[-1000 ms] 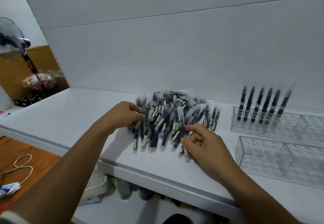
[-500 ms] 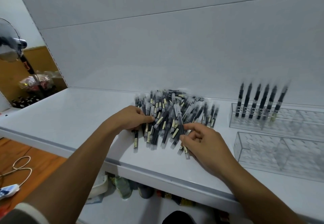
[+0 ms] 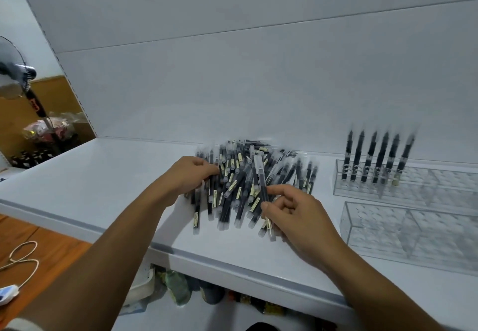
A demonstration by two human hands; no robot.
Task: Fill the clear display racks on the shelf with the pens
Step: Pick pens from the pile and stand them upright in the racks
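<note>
Head view: right hand (image 3: 297,214) lifted slightly since before, grip pinched on one pen (image 3: 261,185); left hand (image 3: 190,175) curled among pile (image 3: 248,175), grip unclear.

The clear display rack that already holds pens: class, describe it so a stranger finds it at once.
On the white shelf, look right of the pen pile. Two clear racks sit there; the far rack, nearest the back wall, alone has six pens standing upright.

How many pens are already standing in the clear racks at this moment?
6. All stand upright in a row at the left end of the far rack, starting at the leftmost pen. The near rack looks empty. Blur might hide another.
</note>
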